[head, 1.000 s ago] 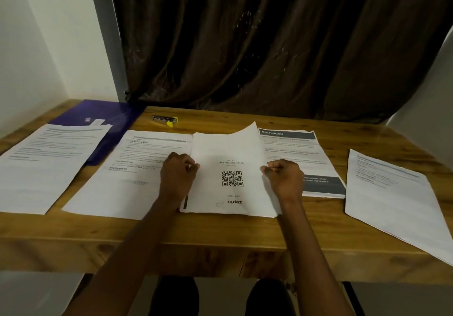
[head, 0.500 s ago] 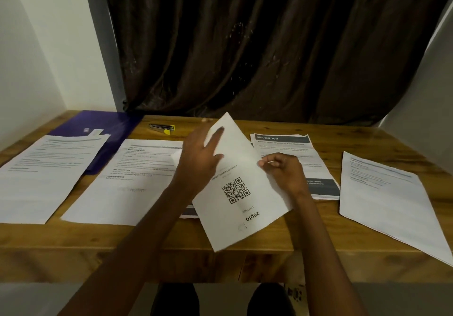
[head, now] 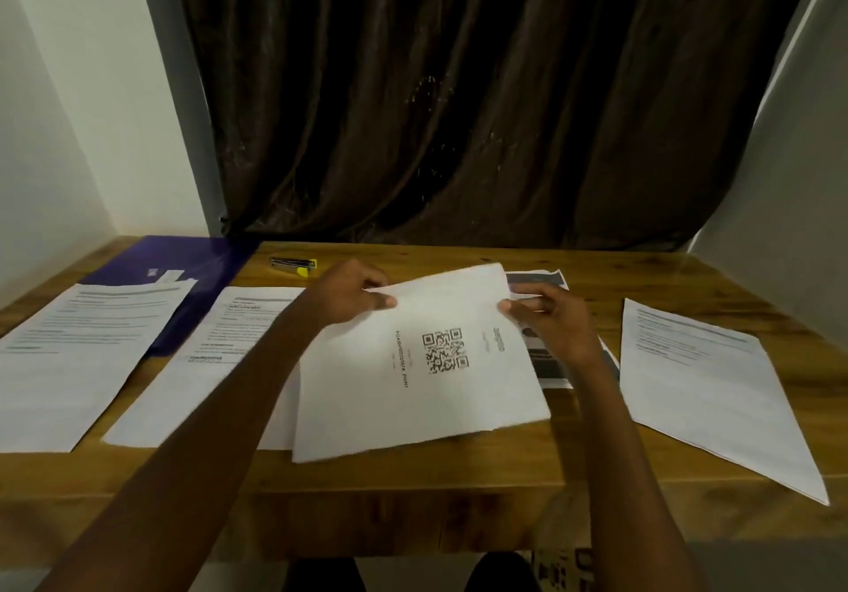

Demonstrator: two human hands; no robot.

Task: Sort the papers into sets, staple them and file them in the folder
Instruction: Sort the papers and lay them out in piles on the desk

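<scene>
Both hands, left hand and right hand, pinch the QR-code sheet by its far corners above the table

Four paper piles lie in a row across the table. A folder lies far left, under the leftmost papers. A stapler sits just right of it.

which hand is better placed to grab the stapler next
Left, probably. The stapler lies at the table's far edge just beyond the left hand; the right hand is farther away. Both pinch the QR sheet.
</scene>
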